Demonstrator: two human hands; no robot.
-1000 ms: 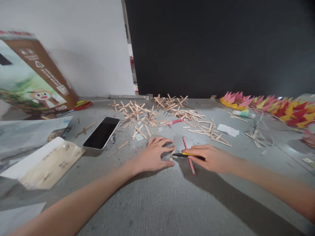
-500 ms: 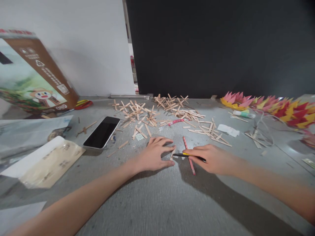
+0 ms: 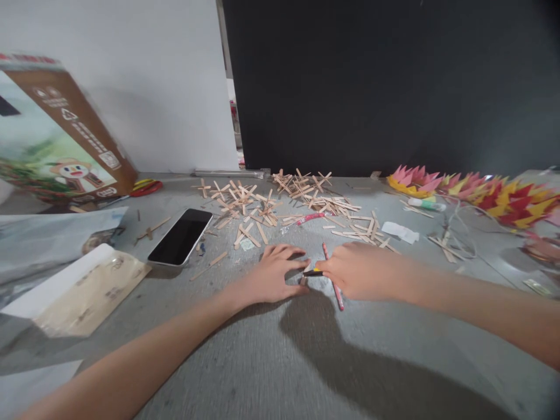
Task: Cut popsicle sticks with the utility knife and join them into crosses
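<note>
Fingers of right hand [image 3: 365, 272] bunched round black-yellow tool [image 3: 313, 273], tip at small wooden stick [image 3: 303, 280] — scene centre, near side of stick pile [image 3: 238, 204]. Left hand [image 3: 277, 275]: thumb and forefinger part-spread, stick held between.

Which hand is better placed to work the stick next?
Probably the right hand: it grips the tool, whose tip is at the stick. The left hand has finger and thumb on the stick's ends.

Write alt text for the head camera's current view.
A right hand holds a black-and-yellow tool at a small wooden stick between the left hand's thumb and fingers. More sticks lie heaped beyond, a phone at left.
</note>
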